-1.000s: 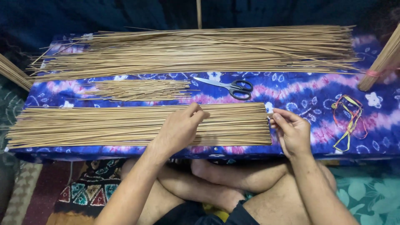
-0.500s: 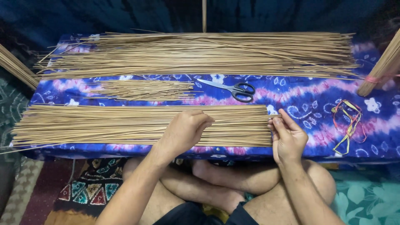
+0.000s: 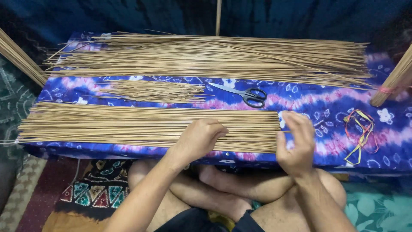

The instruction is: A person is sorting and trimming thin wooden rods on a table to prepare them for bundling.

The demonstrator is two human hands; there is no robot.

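A flat row of thin tan sticks (image 3: 128, 126) lies along the near edge of a low table draped in blue and pink cloth (image 3: 317, 103). My left hand (image 3: 197, 139) rests palm down on the sticks near their right end, fingers curled over them. My right hand (image 3: 296, 141) stands upright against the cut right ends of the same row, fingers together and touching the stick tips.
A larger pile of long sticks (image 3: 214, 58) covers the far side of the table. A short small pile (image 3: 154, 90) and black-handled scissors (image 3: 244, 94) lie in the middle. Coloured rubber bands (image 3: 362, 129) sit at right. Tied stick bundles (image 3: 395, 77) lean in from both sides.
My right hand has moved in against the stick ends and turned upright. My left hand has slid slightly and pressed flatter on the row.
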